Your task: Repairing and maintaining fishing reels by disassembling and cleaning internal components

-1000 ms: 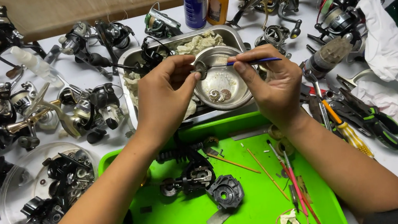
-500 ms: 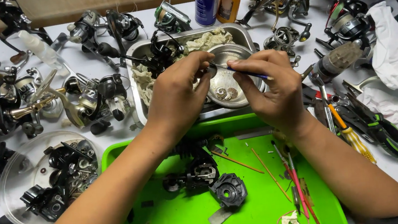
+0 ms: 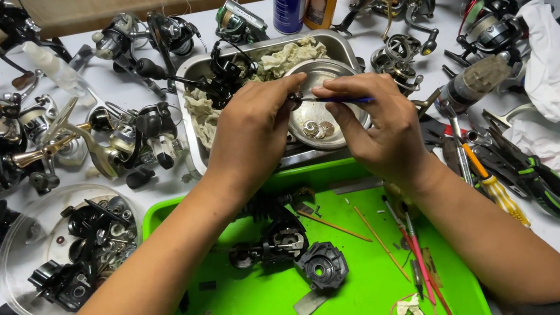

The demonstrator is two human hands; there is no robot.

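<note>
Both forearms were stretched forward from the lower edge of the view and were angled toward each other. The left hand [image 3: 252, 136] was turned palm down, with its fingers bent and its fingertips [image 3: 296, 86] pinched together. The right hand [image 3: 379, 127] was placed just beside it, with the thumb and forefinger closed in a fine pinch. The fingertips of the two hands were nearly touching.

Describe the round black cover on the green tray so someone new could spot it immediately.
Start at the green tray nearest the camera. Below the two hands, near its middle, lies the black round cover. Unlike the reel bodies beside it, it is a flat disc with a central hole.
</note>
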